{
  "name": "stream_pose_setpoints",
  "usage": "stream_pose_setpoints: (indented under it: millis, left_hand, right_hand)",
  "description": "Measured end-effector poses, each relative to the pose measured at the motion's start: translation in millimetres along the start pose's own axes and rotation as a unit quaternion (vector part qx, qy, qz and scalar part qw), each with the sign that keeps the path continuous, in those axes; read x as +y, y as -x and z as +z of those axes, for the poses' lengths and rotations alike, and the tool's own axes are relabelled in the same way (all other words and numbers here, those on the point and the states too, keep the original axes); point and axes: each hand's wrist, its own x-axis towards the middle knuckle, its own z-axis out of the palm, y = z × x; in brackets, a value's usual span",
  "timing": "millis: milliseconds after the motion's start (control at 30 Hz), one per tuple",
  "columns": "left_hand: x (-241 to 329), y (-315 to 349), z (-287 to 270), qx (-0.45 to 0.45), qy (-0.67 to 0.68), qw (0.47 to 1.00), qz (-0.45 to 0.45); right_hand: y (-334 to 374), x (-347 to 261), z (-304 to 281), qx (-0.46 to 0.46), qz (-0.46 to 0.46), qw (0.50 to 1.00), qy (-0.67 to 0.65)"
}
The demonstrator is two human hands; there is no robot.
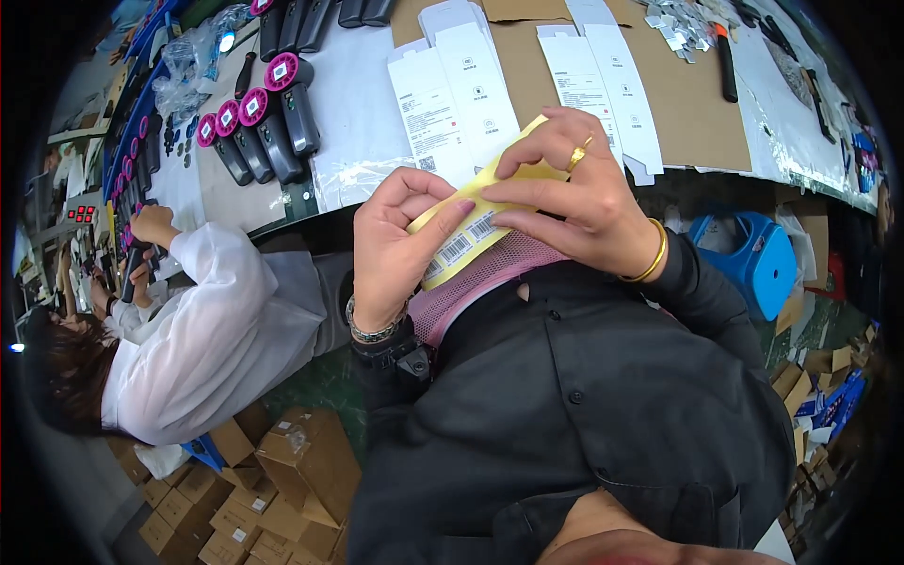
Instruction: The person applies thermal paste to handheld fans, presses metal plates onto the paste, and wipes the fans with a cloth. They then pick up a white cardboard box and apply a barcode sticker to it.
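Note:
Between my two hands is a yellow backing sheet of barcode labels (456, 247), tilted in front of my chest at the table's near edge. My left hand (400, 235) pinches its left part, thumb on top and fingers curled behind. At the sheet's upper right, my right hand (570, 188) has its thumb and fingers bent in against the surface; whether a label is between those fingertips cannot be made out. Just beyond my hands lie flat white printed cartons, one behind the left hand (433, 104) and another folded carton (617, 94) farther right.
Dark handheld devices with pink round ends (273, 132) stand at the table's left. A black-and-orange cutter (725, 66) lies at right near a pile of small silvery pieces (680, 26). A blue plastic stool (749, 264) is at my right; a co-worker in white (212, 330) sits left, beside cardboard boxes (306, 461).

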Motion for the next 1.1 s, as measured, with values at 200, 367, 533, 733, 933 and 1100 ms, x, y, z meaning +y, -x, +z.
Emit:
stream_pose_setpoints:
  millis: [200,367,533,733,933,1100]
  left_hand:
    - [-2,-2,4,0.003,0.019,0.999,0.038]
    - [-2,-5,3,-0.01,-0.035,0.996,0.079]
    - [-5,-7,3,0.009,-0.03,0.997,0.067]
    - [-4,-9,3,0.03,-0.02,0.999,0.035]
    - [6,4,-29,0.029,-0.146,0.987,0.062]
    - [3,6,-68,-0.043,-0.316,0.948,-0.008]
  right_hand:
    - [4,4,7,-0.014,-0.012,1.0,0.012]
    - [4,5,12,0.001,-0.031,0.999,0.033]
    - [4,5,14,0.008,-0.06,0.998,0.033]
    - [-1,2,13,-0.007,-0.057,0.998,-0.005]
    - [-16,7,-13,-0.006,0.052,0.982,-0.181]
    - [-13,34,-8,0.058,0.222,0.943,-0.242]
